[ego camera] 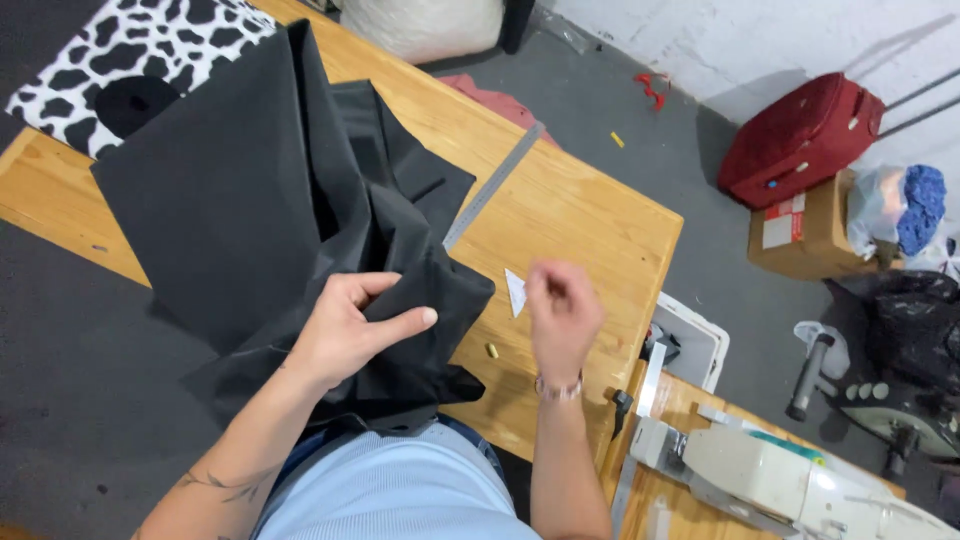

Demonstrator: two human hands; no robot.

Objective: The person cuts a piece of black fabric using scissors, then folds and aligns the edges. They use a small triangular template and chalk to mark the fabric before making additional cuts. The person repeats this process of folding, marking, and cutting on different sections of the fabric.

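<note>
- Head view: left hand point(345, 335) pinches a fold of black cloth point(260, 210), which spreads away from it across the table point(590, 225).
- Right hand point(562, 315), blurred, fingers curled; whether it holds anything cannot be told.
- Cloth looks light, limp, probably slippery; best gripped at a fold or edge.

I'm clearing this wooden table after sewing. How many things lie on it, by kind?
Black fabric, gripped by left hand: 1
Cow-print fabric: 1
Metal ruler: 1
White scrap near right hand: 1
Small brass piece: 1
Total: 5
</note>
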